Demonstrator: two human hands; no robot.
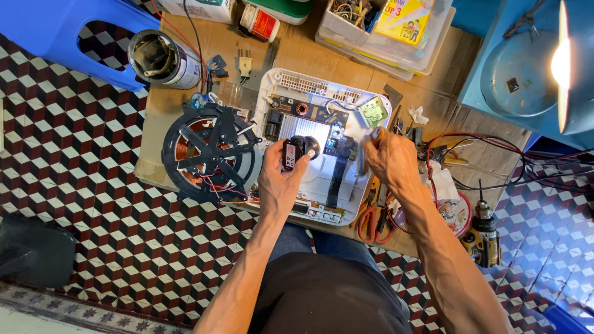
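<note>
Head camera, looking straight down at a low wooden counter (297,49) standing on a floor of red, black and white cube-pattern tiles (74,154).

At the counter's middle lies an opened white plastic appliance shell (322,185) with rounded corners, showing a circuit board and a bright metal plate inside. The left hand (279,179) is closed around a small black torch (291,153), held over the shell's middle. The right hand (387,158) is closed, pinching a thin tool over the shell's right side; the tool is too small to make out.

Just left of the shell, overhanging the counter's left edge, sits a round black plastic frame with a copper wire coil (209,151), linked by thin red wires.

At the far left corner lies a metal can (162,59) on its side, next to a blue plastic stool (55,31). Along the far edge stand a small red-and-white labelled jar (260,21) and a clear plastic box (396,43) topped by a bright yellow printed card.

At the near right edge lie red-handled scissors (370,219), a yellow-and-black cordless drill (484,238) and tangled red and black cables (489,154). A lit lamp (563,62) glares at the right.
</note>
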